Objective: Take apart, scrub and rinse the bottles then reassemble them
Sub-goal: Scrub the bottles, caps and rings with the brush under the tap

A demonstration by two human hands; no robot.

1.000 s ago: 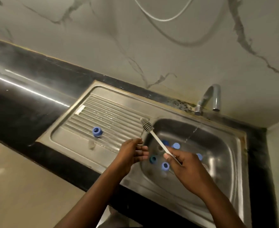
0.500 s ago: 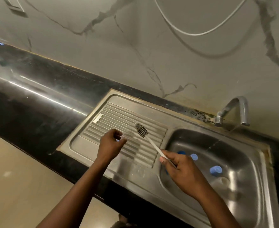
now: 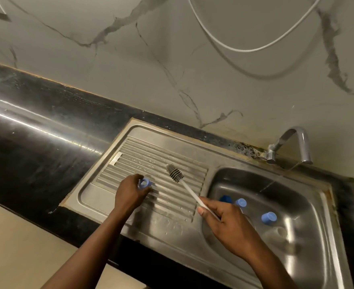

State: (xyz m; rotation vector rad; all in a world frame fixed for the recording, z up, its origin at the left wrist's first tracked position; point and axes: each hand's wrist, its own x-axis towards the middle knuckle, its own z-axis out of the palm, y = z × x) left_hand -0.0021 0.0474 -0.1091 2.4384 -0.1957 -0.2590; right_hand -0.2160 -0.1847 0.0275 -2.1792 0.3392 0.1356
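Note:
My left hand (image 3: 131,192) is over the ribbed drainboard (image 3: 130,161) with its fingers closed on a small blue bottle cap (image 3: 144,183). My right hand (image 3: 227,221) grips the white handle of a bottle brush (image 3: 175,173), whose grey bristle head points up and left above the drainboard. In the sink basin (image 3: 309,247) lie three blue bottle parts: a dark one (image 3: 225,198), a lighter one (image 3: 240,202) and another (image 3: 268,218) further right. A clear, hard-to-make-out piece (image 3: 280,231) lies beside them.
A chrome tap (image 3: 293,140) stands at the basin's back right corner. A black stone counter (image 3: 36,130) runs off to the left. A marbled wall with a white cable (image 3: 245,50) rises behind the sink.
My left hand went from the basin's edge left onto the drainboard and closed on the blue cap lying there. The brush moved left with my right hand. The view shifted left.

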